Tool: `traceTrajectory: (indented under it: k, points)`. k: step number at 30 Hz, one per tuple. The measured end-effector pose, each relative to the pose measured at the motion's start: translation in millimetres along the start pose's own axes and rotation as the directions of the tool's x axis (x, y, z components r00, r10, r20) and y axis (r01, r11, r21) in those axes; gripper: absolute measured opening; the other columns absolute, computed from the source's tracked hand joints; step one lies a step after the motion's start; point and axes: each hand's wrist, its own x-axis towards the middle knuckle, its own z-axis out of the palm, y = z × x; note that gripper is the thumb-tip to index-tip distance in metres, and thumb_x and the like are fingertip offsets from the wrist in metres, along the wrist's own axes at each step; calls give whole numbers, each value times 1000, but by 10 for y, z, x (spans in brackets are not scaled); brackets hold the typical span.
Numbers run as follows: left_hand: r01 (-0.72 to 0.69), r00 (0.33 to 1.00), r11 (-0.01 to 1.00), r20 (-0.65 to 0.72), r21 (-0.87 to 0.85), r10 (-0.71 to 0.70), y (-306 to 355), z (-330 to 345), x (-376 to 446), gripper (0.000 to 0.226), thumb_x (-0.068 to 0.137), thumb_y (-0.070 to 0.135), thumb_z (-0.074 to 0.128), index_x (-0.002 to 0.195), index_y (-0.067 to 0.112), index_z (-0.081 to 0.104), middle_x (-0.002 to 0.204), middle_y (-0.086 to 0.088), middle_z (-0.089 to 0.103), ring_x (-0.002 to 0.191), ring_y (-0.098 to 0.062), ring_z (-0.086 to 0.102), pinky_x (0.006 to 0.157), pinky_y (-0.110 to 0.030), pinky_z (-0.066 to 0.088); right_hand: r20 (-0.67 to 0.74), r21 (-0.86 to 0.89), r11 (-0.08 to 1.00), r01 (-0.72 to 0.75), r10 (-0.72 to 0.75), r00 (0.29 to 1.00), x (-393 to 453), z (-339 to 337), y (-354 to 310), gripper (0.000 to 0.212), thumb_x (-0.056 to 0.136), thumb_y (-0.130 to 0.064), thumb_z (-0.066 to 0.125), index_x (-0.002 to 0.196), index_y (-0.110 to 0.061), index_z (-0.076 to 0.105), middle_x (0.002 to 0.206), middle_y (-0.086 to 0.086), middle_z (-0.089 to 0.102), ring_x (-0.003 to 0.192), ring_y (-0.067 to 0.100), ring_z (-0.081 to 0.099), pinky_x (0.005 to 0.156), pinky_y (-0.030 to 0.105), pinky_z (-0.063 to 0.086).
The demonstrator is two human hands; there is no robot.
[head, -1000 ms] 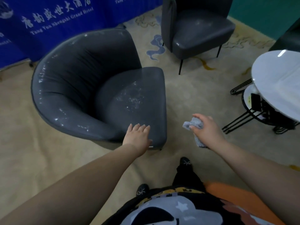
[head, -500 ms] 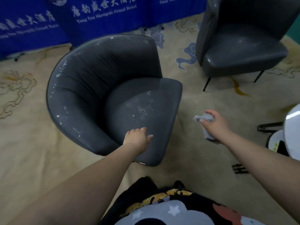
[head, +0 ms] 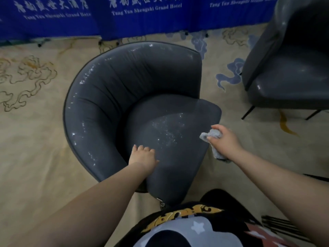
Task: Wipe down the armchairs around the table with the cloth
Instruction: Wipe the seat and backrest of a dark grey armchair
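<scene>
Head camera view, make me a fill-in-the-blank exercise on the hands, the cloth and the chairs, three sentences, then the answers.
1. The grey cloth is bunched in the grip of the ____ hand.
2. The left hand rests on the ____ of the nearer armchair.
3. The banner behind the chairs is ____ in colour, and a second armchair stands at the upper right.

Missing words: right; seat; blue

Hotel lounge: "Grand Hotel" banners [head: 142,15], armchairs [head: 135,111]
</scene>
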Motion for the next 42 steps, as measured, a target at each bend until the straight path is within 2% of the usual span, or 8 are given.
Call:
traceTrajectory:
  k: [7, 12, 20, 27, 31, 34, 38, 42]
  points:
    - [62, 998, 987, -5, -148, -64, 120, -121, 361, 56, 100, 49, 36, 146, 16, 35, 151, -5, 38, 142, -29, 28, 120, -48, 11, 141, -54, 998, 36, -28, 990, 574, 188, -200, 46, 82, -33, 66, 126, -28, 54, 128, 9, 51, 110, 25, 56, 92, 33, 44]
    - [236, 972, 943, 69, -234, -226, 138, -115, 691, 56, 100, 49, 37, 146, 18, 36, 148, -4, 43, 142, -27, 28, 120, -50, 6, 265, -88, 986, 144, -116, 957, 1365, 192, -438, 44, 87, -31, 63, 129, -26, 52, 131, 8, 47, 116, 24, 52, 93, 31, 40]
    - [571, 816, 657, 252, -492, -520, 293, -195, 1162, 48, 97, 42, 51, 138, 18, 46, 142, -4, 47, 134, -26, 38, 118, -46, 13, 511, -183, 909, 373, -236, 826, 2526, 99, -659, 46, 86, -34, 63, 130, -30, 51, 133, 3, 51, 119, 22, 50, 92, 30, 38]
    - [602, 684, 409, 178, -686, -708, 567, -75, 1532, 16, 96, 31, 56, 104, 25, 68, 111, 2, 63, 113, -22, 49, 112, -39, 26, 619, -144, 869, 473, -294, 729, 3005, 505, -604, 44, 86, -35, 65, 127, -33, 52, 130, 0, 52, 112, 16, 52, 88, 27, 38]
    - [560, 617, 289, 157, -777, -771, 605, 212, 1733, 23, 100, 34, 49, 100, 21, 68, 106, 3, 65, 106, -22, 51, 104, -36, 33, 628, -83, 882, 465, -316, 711, 3062, 899, -502, 40, 87, -36, 64, 125, -37, 52, 128, -5, 52, 104, 8, 50, 85, 23, 35]
    - [550, 590, 213, 195, -808, -783, 589, 486, 1897, 38, 102, 40, 41, 94, 21, 73, 117, 6, 64, 117, -23, 48, 104, -35, 31, 630, -24, 888, 460, -344, 696, 3058, 1241, -402, 38, 87, -36, 63, 125, -38, 53, 128, -9, 54, 110, 9, 52, 88, 23, 38]
    - [488, 542, 83, 228, -869, -809, 572, 899, 2035, 18, 94, 29, 61, 106, 29, 75, 136, 7, 51, 128, -20, 37, 109, -30, 27, 644, 15, 884, 467, -366, 672, 3058, 1709, -266, 38, 88, -37, 64, 124, -40, 53, 131, -11, 52, 116, 11, 52, 89, 20, 39]
    - [449, 465, -13, 245, -894, -851, 577, 1265, 2106, 6, 87, 22, 71, 90, 24, 76, 108, 13, 50, 113, -16, 43, 91, -17, 26, 637, 40, 873, 485, -397, 662, 3045, 2092, -180, 37, 86, -38, 65, 121, -42, 55, 131, -10, 53, 118, 12, 52, 96, 27, 43]
